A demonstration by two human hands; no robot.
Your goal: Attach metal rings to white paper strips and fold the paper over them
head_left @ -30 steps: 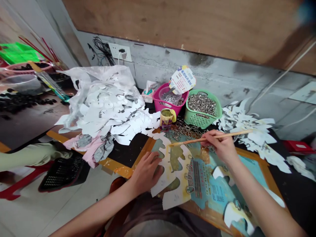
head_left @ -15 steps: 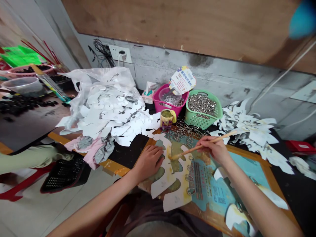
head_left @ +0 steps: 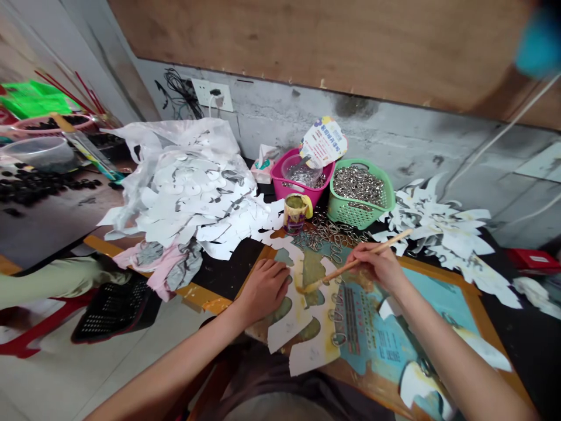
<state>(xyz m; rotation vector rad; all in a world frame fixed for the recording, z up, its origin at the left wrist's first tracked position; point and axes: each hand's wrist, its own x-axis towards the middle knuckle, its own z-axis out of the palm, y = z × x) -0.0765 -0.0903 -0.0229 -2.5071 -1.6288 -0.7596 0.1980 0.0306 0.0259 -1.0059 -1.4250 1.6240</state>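
My right hand (head_left: pixel 377 263) grips a paintbrush (head_left: pixel 346 269) by its wooden handle. The bristles, stained yellow, touch a white cut-out sheet (head_left: pixel 291 327) with wavy edges and yellowish smears. My left hand (head_left: pixel 265 289) lies on the left edge of that sheet, fingers together and loosely bent, palm down, holding nothing. Several oval metal rings (head_left: pixel 337 316) sit along the sheet's right side. Underneath is a blue printed board (head_left: pixel 372 327) with stains. A crusted can (head_left: pixel 295 213) of yellowish stuff stands just beyond the sheet.
Behind stand a pink basket (head_left: pixel 284 169) and a green basket (head_left: pixel 357 216) filled with metal pieces, with loose rings (head_left: pixel 333 234) before them. White cut-outs (head_left: pixel 184 193) are heaped left, more (head_left: pixel 442 222) to the right. A pink cloth (head_left: pixel 164 272) hangs over the table edge. Someone's leg (head_left: pixel 52 283) shows at left.
The brush tip has slid slightly down and towards the right on the sheet, with my right hand shifting a little. My left hand stays in place.
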